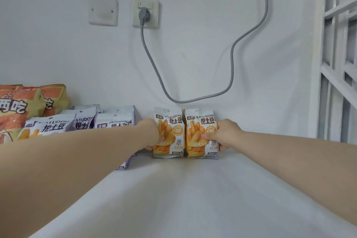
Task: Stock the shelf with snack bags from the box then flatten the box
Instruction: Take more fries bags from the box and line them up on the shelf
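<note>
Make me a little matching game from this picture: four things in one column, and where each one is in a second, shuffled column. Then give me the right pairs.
Things:
1. grey plug
2. purple-edged bags
3. big orange bags
4. yellow fries bags

Places:
A. upright on the shelf, one gripped by the left hand, one by the right hand
B. in the wall socket
C. at the far left edge of the view
D. just left of the left hand

Pairs: 1-B, 2-D, 3-C, 4-A.
</note>
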